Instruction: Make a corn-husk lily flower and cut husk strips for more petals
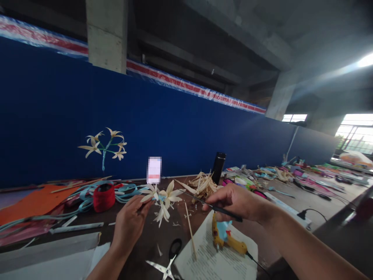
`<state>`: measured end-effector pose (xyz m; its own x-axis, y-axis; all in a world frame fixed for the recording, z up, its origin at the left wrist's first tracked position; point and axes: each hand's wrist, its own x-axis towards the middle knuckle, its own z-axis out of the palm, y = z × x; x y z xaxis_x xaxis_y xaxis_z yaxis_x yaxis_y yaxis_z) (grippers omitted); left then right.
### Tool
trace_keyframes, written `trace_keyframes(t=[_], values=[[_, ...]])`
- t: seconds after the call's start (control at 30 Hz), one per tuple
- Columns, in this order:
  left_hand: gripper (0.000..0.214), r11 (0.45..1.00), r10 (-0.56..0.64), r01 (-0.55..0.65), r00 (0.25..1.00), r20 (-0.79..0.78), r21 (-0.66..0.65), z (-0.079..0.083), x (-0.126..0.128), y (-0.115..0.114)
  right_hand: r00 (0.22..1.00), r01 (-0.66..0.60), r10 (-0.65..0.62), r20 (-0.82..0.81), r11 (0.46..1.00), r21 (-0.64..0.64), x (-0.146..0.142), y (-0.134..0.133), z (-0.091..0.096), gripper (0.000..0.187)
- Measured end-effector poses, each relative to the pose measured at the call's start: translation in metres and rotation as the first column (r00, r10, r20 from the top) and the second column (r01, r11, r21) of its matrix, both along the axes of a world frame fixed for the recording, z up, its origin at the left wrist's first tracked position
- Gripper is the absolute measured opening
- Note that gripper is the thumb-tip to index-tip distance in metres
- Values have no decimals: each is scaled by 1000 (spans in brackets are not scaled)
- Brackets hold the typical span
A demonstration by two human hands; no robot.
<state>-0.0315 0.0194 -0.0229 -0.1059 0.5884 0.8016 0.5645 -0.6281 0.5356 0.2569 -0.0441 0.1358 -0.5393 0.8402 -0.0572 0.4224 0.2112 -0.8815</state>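
My left hand [130, 221] is closed around the stem of a small bunch of cream straw flowers [163, 199], held just above the dark table [145, 241]. My right hand [236, 201] pinches a thin dark stick [217, 209] that points left toward the flowers. Below my right hand a yellow glue gun [225, 238] lies on a printed sheet of paper [215, 260]. A thin wooden skewer [190, 231] lies beside it, and scissors [169, 258] lie open near the front edge.
A red spool of thread [104, 197] sits among pale blue ribbon strips [78, 198]. A pile of dried husks [202, 184] and a black flask [218, 167] stand behind. A finished flower sprig [105, 146] hangs on the blue wall. Craft clutter fills the table's right end.
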Motion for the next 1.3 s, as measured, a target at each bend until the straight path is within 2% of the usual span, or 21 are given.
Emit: trace_keyframes(t=[0.43, 0.83, 1.03, 1.3], values=[[14, 1000, 10, -10, 1000, 7, -25, 4, 1, -3, 999, 6, -5, 31, 1000, -25, 3, -1, 0, 34], [17, 1000, 26, -26, 1000, -13, -16, 5, 1, -3, 996, -29, 28, 83, 999, 17, 3, -3, 2, 38], [14, 1000, 4, -4, 1000, -11, -4, 4, 1, -3, 988, -25, 18, 151, 999, 44, 5, -4, 1, 34], [14, 999, 19, -19, 1000, -11, -31, 4, 0, -2, 995, -33, 33, 98, 999, -6, 7, -2, -2, 36]])
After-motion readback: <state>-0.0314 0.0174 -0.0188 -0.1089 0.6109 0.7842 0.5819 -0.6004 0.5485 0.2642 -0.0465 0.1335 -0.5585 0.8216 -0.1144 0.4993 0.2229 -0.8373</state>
